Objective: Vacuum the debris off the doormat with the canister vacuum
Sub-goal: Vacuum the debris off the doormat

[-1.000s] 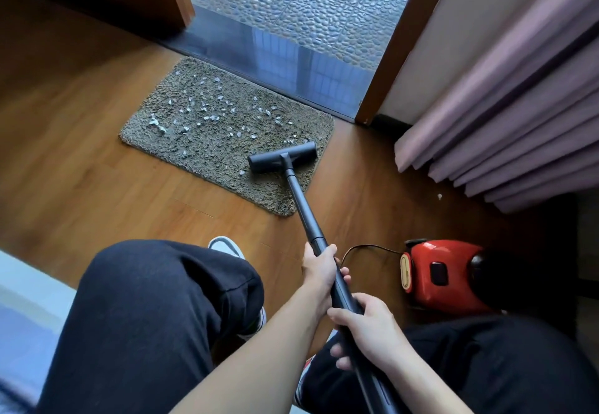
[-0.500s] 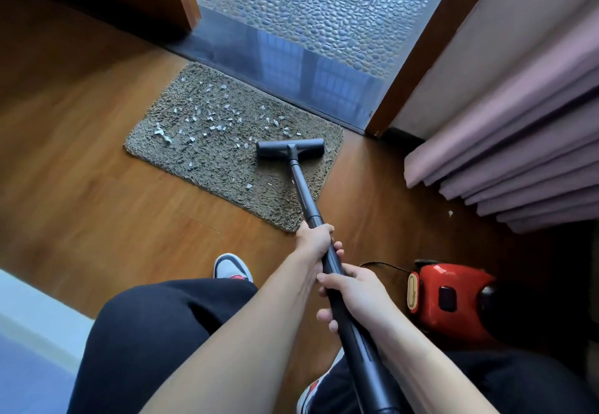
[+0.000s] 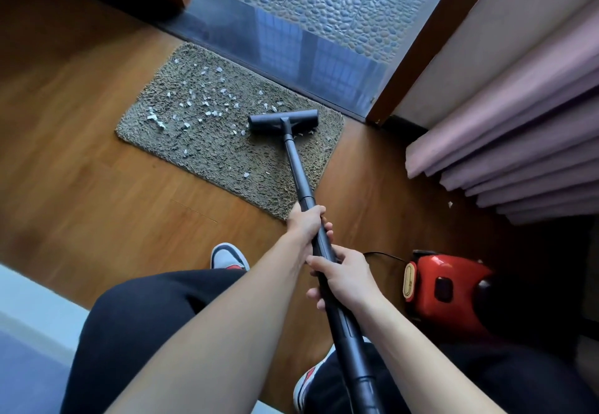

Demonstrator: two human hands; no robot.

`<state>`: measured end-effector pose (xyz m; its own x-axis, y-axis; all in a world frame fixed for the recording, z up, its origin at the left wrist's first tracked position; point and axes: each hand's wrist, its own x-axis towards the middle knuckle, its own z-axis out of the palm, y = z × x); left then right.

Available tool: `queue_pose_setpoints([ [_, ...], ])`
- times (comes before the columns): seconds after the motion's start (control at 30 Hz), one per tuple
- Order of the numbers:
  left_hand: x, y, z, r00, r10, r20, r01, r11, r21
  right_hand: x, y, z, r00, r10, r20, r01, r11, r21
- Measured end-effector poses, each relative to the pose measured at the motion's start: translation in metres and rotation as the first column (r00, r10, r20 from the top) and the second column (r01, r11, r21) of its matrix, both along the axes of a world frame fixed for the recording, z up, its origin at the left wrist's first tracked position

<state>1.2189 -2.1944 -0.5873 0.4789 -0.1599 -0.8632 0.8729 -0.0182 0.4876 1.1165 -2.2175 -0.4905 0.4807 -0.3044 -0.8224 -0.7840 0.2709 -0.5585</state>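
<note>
A shaggy olive doormat [image 3: 207,151] lies on the wood floor before the doorway. Several white scraps of debris [image 3: 207,102] are scattered over its left and middle parts. The black floor nozzle [image 3: 282,120] rests on the mat's far right part. Its dark wand [image 3: 299,173] runs back toward me. My left hand [image 3: 306,220] grips the wand higher up, near its collar. My right hand [image 3: 345,276] grips it just below the left. The red canister vacuum [image 3: 444,287] sits on the floor at the right.
A dark threshold [image 3: 291,53] and pebbled floor lie beyond the mat. Pink curtains [image 3: 518,141] hang at the right, with one white scrap [image 3: 450,204] on the floor near them. My legs and shoes [image 3: 228,256] are below; a black cord [image 3: 384,254] leads to the canister.
The nozzle has slid away from me across the mat toward the threshold. Both hands pushed forward along with the wand, and the view shifted slightly.
</note>
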Motion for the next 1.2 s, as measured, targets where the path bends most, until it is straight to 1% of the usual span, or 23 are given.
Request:
queue_pose_setpoints([
  [0.17, -0.037, -0.002, 0.008, 1.0, 0.015, -0.017, -0.015, 1.0, 0.003, -0.034, -0.007, 0.01, 0.998, 0.06, -0.018, -0.06, 0.998, -0.028],
  [0.4, -0.101, -0.002, 0.022, 0.999, 0.0, -0.047, 0.0, 1.0, 0.0, -0.097, -0.012, 0.021, 0.984, 0.154, -0.088, -0.163, 0.981, -0.108],
  [0.6, -0.128, 0.009, 0.025, 0.999, -0.007, -0.053, 0.008, 1.0, 0.028, -0.12, -0.003, 0.03, 0.986, 0.151, -0.063, -0.155, 0.986, -0.062],
  [0.77, -0.117, 0.016, 0.019, 0.999, -0.015, -0.05, 0.018, 0.998, 0.062, -0.11, 0.002, 0.024, 0.99, 0.135, -0.052, -0.137, 0.99, -0.042],
  [0.97, -0.074, 0.007, 0.008, 0.996, -0.084, -0.019, 0.085, 0.993, 0.081, -0.071, 0.001, 0.015, 0.998, 0.045, -0.041, -0.045, 0.999, -0.005],
  [1.2, -0.032, -0.016, 0.002, 0.991, -0.136, 0.008, 0.136, 0.989, 0.056, -0.033, -0.011, 0.015, 0.999, -0.037, -0.011, 0.037, 0.999, -0.003],
])
